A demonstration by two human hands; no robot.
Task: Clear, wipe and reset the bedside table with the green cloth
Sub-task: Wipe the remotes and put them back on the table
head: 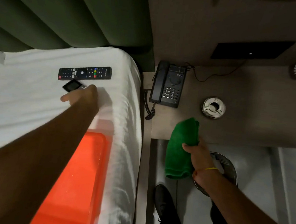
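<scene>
The left hand (82,96) pinches a small black device (70,86) at the bed (31,95) beside the remote (84,73), parking clutter off the bench (240,107). The right hand (197,154) grips the green cloth (180,145) over the bench's front edge (phone (168,84) and ashtray (213,107) remain).

The left arm is stretching forward at full length, its hand (82,96) lying palm-down with the fingers curled under and the thumb sticking out sideways. The right arm is reaching forward more briefly, its hand (197,153) gripping with fingers clenched, a yellow band circling the wrist.
</scene>
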